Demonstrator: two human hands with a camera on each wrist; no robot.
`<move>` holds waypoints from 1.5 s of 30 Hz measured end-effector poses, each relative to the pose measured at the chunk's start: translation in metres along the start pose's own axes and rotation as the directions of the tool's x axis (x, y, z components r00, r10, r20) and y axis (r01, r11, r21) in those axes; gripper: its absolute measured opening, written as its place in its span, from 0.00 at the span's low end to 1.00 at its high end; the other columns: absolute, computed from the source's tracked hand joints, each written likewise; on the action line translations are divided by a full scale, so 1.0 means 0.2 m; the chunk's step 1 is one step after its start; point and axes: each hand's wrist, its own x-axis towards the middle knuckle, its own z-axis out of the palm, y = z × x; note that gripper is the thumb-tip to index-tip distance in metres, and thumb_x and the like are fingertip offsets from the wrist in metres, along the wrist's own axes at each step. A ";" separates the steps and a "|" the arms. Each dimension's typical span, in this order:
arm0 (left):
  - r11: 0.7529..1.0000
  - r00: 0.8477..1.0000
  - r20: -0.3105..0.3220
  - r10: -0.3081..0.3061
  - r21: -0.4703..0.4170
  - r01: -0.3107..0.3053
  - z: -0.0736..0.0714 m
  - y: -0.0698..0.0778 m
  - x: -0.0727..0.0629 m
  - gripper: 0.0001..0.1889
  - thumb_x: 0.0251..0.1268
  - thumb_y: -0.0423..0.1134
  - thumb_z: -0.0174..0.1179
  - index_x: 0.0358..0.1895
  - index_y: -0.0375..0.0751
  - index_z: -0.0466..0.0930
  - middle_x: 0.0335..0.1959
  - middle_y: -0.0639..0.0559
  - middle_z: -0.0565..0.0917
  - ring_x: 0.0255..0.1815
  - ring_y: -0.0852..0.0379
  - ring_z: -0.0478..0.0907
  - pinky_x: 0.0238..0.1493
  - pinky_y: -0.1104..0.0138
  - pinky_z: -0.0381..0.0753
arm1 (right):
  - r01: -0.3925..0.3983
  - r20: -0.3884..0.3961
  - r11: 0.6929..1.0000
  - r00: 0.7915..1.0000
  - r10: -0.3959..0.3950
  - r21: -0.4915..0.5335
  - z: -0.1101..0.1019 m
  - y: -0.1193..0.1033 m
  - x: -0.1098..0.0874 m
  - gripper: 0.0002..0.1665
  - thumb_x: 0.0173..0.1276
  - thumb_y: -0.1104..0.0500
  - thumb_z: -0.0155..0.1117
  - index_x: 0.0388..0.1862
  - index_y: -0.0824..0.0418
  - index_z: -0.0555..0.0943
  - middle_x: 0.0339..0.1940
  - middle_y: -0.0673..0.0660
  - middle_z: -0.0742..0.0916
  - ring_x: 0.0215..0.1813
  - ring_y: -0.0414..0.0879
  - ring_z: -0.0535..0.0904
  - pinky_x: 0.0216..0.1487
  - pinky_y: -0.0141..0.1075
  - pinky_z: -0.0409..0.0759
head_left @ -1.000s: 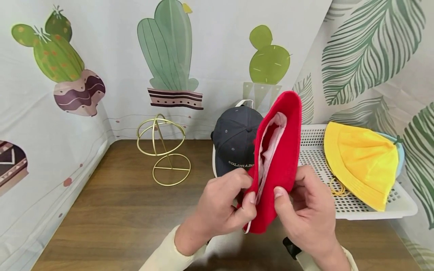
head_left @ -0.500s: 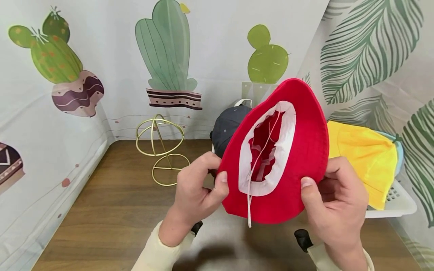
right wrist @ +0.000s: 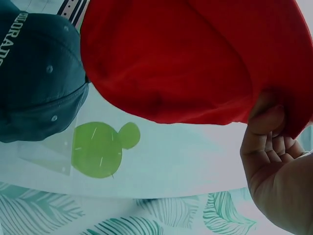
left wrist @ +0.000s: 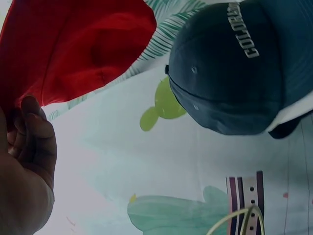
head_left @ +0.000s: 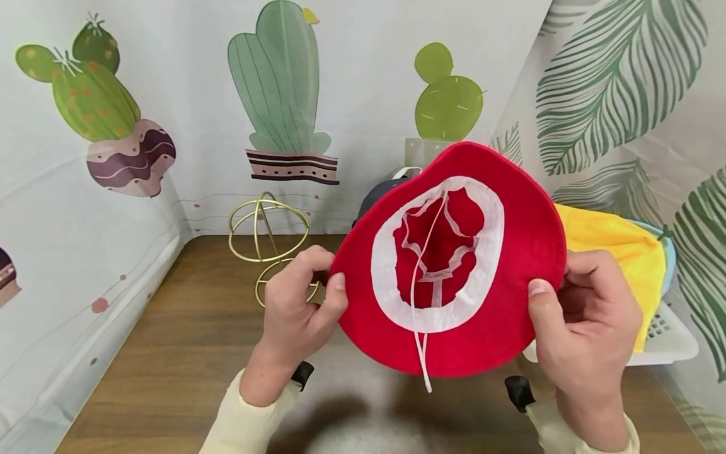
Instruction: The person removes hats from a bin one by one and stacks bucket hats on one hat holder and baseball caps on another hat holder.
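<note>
A red bucket hat (head_left: 522, 252) is held up over the table, its opening and white inner band facing the head camera. A thin white cord (head_left: 420, 302) crosses the opening and dangles below the brim. My left hand (head_left: 300, 302) pinches the brim's left edge between thumb and fingers, while my right hand (head_left: 590, 334) pinches the right edge. From the wrist views the outside of the crown (right wrist: 171, 63) shows. Behind the hat stands a dark baseball cap (left wrist: 225, 68) with light lettering, mostly hidden in the head view.
A gold wire stand (head_left: 269, 230) stands on the wooden table (head_left: 170, 353), left of the hats. At the right, a white perforated basket (head_left: 675, 337) holds a yellow hat (head_left: 612, 252) and something light blue. Printed cloth (head_left: 363, 75) hangs behind.
The red hat has turned from nearly edge-on to facing the head camera, its brim spread wide. My hands have moved apart, left hand leftward and right hand rightward, both still gripping the brim.
</note>
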 end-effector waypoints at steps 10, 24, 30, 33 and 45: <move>0.996 0.997 0.018 -0.076 0.055 0.075 -0.09 -0.07 -0.03 0.09 0.71 0.35 0.53 0.41 0.30 0.78 0.34 0.46 0.84 0.27 0.59 0.79 0.32 0.70 0.86 | 0.016 -0.060 0.999 0.998 -0.018 -0.028 -0.04 0.03 0.04 0.11 0.56 0.79 0.57 0.39 0.87 0.75 0.33 0.62 0.89 0.29 0.46 0.87 0.39 0.28 0.87; 0.989 0.989 -0.015 -0.146 0.028 0.146 -0.15 -0.11 -0.02 0.08 0.73 0.34 0.59 0.44 0.30 0.82 0.33 0.47 0.84 0.27 0.60 0.78 0.35 0.75 0.83 | -0.008 -0.127 0.989 0.992 -0.011 -0.151 -0.08 0.04 0.08 0.09 0.57 0.78 0.57 0.37 0.86 0.75 0.29 0.59 0.89 0.24 0.42 0.84 0.34 0.25 0.85; 0.974 0.974 -0.023 -0.224 -0.048 0.223 -0.16 -0.10 -0.02 0.05 0.69 0.26 0.63 0.44 0.31 0.84 0.35 0.47 0.84 0.29 0.60 0.77 0.34 0.75 0.81 | -0.006 -0.123 0.988 0.992 -0.013 -0.155 -0.08 0.05 0.08 0.10 0.57 0.78 0.57 0.38 0.86 0.75 0.32 0.60 0.90 0.29 0.44 0.87 0.38 0.26 0.86; 0.953 0.955 -0.035 -0.295 -0.079 0.291 -0.16 -0.08 -0.02 0.06 0.69 0.23 0.65 0.45 0.32 0.85 0.35 0.47 0.83 0.24 0.62 0.75 0.28 0.75 0.78 | -0.011 -0.106 0.991 0.994 -0.004 -0.135 -0.08 0.05 0.09 0.11 0.58 0.79 0.57 0.40 0.86 0.76 0.34 0.61 0.90 0.31 0.45 0.88 0.40 0.27 0.87; 0.915 0.908 -0.140 -0.396 -0.148 0.376 -0.17 0.01 0.00 0.06 0.68 0.23 0.67 0.46 0.29 0.87 0.38 0.44 0.83 0.25 0.60 0.79 0.23 0.76 0.77 | -0.273 -0.020 0.957 0.962 0.272 -0.094 -0.12 0.07 0.07 0.11 0.68 0.77 0.63 0.48 0.82 0.78 0.37 0.65 0.86 0.32 0.50 0.82 0.37 0.30 0.86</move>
